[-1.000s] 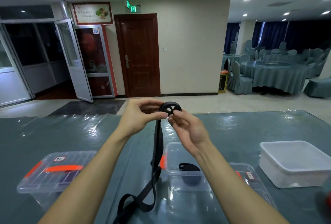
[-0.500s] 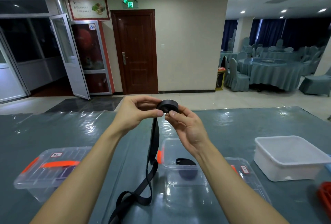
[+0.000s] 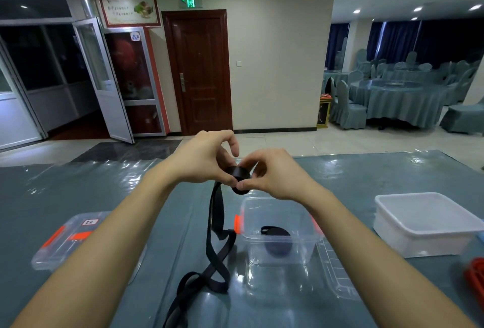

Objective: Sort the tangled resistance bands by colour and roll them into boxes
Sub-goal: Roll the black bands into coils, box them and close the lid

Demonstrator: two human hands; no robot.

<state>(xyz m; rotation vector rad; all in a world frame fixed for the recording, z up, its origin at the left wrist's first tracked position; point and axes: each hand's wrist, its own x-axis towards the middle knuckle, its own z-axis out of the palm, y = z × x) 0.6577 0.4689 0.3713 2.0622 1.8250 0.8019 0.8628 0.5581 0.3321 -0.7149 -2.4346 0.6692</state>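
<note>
two hands, one band being rolled. the left hand (image 3: 201, 160) and right hand (image 3: 275, 175) meet in the air above the far edge of the open clear box (image 3: 251, 246), and both pinch the same black band (image 3: 239, 174). its rolled part sits between them as a small coil. the left thumb and curled fingers close on the coil's left side, with the forefinger lifted off it. the right thumb and forefinger close on its right side. the loose tail of the band hangs down from the coil just left of the clear box and lies in loops on the table (image 3: 78, 191), running toward the near edge.

inside the clear box lies one rolled black band (image 3: 277, 245). one clear lid (image 3: 337, 275) lies flat against the box's right side. one closed clear box (image 3: 65, 243) with orange latches sits well to its left. one white tub (image 3: 424, 238) stands to its right, and beyond that one red thing (image 3: 475, 275) is cut off by the frame.
</note>
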